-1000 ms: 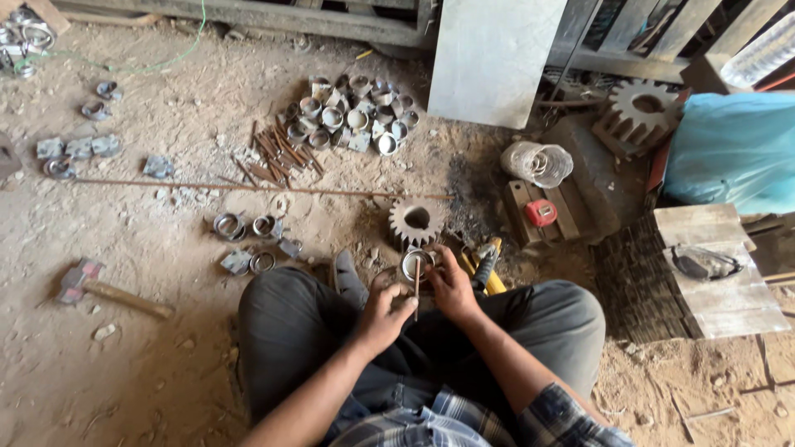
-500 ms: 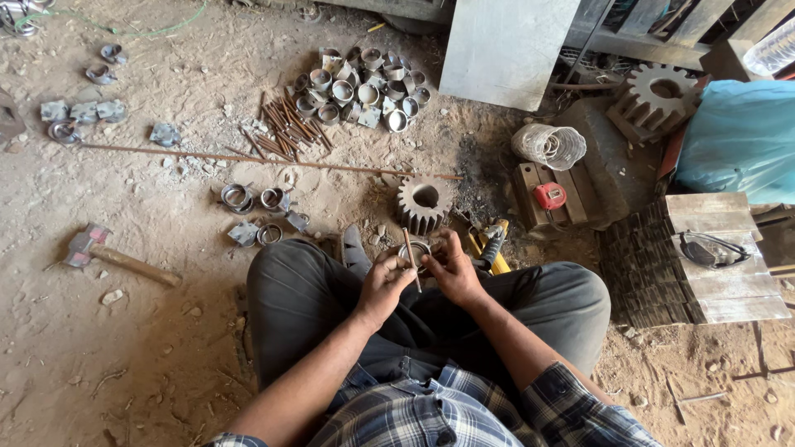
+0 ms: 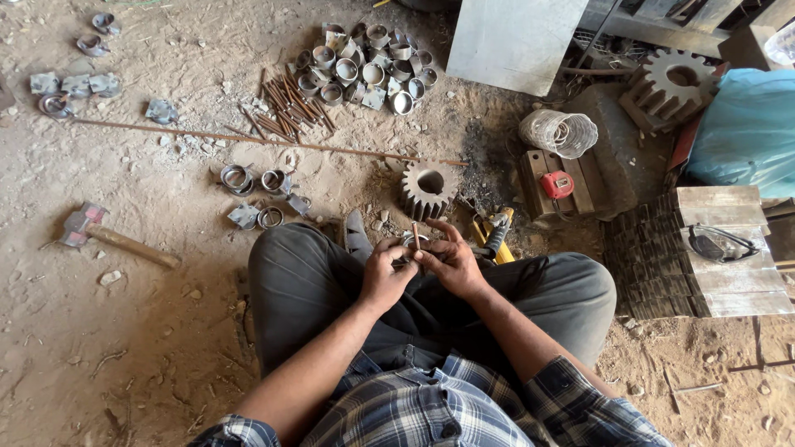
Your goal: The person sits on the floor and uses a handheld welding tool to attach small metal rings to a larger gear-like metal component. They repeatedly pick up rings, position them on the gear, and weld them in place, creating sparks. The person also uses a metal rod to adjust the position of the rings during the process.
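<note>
I sit cross-legged on a dirt floor. My left hand [image 3: 386,273] and my right hand [image 3: 448,263] meet in front of my knees, both closed around a small metal ring [image 3: 408,242] with a short rusty rod [image 3: 416,235] standing up through it. The fingers hide most of the ring. A rusty toothed gear [image 3: 429,189] lies on the ground just beyond my hands, and a yellow tool [image 3: 494,233] lies to the right of them.
A pile of metal rings [image 3: 364,66] and a bundle of rusty rods [image 3: 286,108] lie farther off. A long thin bar [image 3: 248,139] crosses the floor. A hammer [image 3: 112,237] lies at left. Loose rings [image 3: 255,184], a wire coil [image 3: 560,132], a second gear [image 3: 675,83] and a wooden block with goggles [image 3: 720,244] are nearby.
My hands have drawn slightly closer to my body with the ring, and the short rod now stands up between my fingers. The view has shifted downward.
</note>
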